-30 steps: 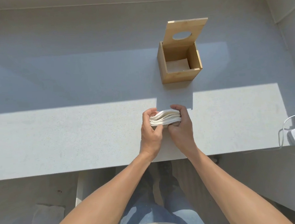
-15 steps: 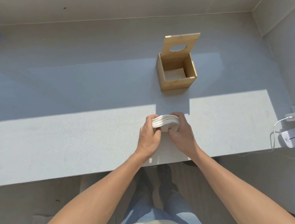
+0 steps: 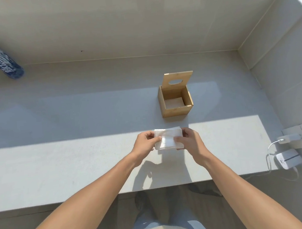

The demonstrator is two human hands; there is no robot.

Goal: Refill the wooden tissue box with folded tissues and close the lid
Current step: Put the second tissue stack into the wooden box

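Note:
A stack of white folded tissues [image 3: 168, 137] is held above the counter between both hands. My left hand [image 3: 145, 144] grips its left edge and my right hand [image 3: 189, 141] grips its right edge, thumbs on top. Beyond them stands the wooden tissue box [image 3: 176, 110], open, with its lid [image 3: 178, 80] tipped up at the back; the lid has an oval hole. A few white tissues [image 3: 174, 102] lie flat at the bottom of the box.
The grey counter [image 3: 59, 157] runs wall to wall, sunlit along its front edge. A blue plastic bottle [image 3: 1, 61] stands at the far left. At the right edge sit a white charger [image 3: 289, 137] and a small white device [image 3: 289, 158] with a cable.
The hands have lifted the tissue stack off the counter and flattened it out, thumbs now on top. The camera has tilted up, so the box appears lower in the frame.

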